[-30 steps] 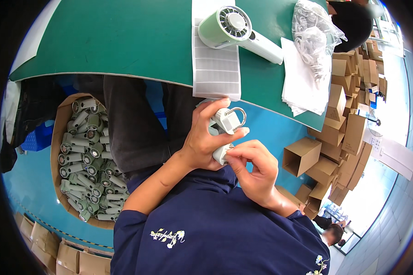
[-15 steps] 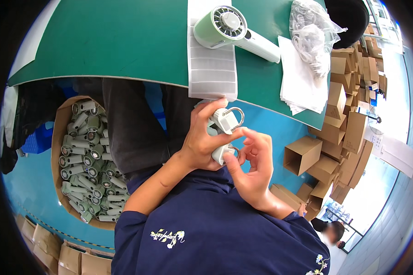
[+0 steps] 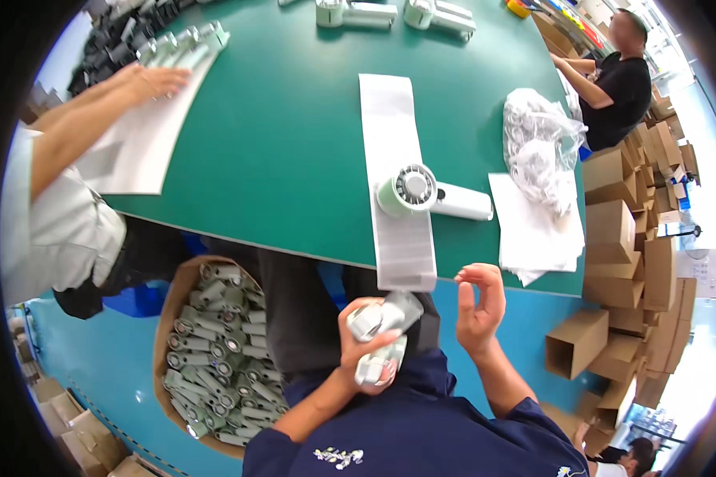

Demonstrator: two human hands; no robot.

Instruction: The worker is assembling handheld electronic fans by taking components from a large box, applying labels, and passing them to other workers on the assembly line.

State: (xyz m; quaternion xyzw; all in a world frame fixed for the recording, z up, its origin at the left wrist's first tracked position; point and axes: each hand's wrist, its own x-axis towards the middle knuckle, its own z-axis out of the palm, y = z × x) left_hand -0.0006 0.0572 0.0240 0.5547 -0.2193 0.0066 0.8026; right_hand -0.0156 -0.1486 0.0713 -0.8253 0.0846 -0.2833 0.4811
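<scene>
My left hand [image 3: 356, 346] is wrapped round two pale handheld fans, one above the other, over my lap; the upper fan [image 3: 367, 321] and the lower fan [image 3: 371, 369] are blurred by motion. To the right, my right hand [image 3: 483, 306] is raised near the table edge, fingers bent and thumb apart, with nothing visible in it. Beyond both hands, a pale green fan with a white handle [image 3: 463, 203] lies on the green table [image 3: 294, 143]. Its round head rests across a long strip of silvery labels [image 3: 406, 254], whose near end hangs over the edge.
A carton [image 3: 165, 334] of many handheld fans stands on the floor at left. A clear bag of white cords [image 3: 525, 131] lies on white sheets [image 3: 537, 238] at the table's right. A co-worker's arms [image 3: 111, 99] reach in from the left. Cardboard boxes [image 3: 577, 342] are stacked at right.
My view has shifted up, showing more table and co-workers. My right hand has come off the lower fan's metal loop and moved right. My left hand still grips both fans, now tilted.
</scene>
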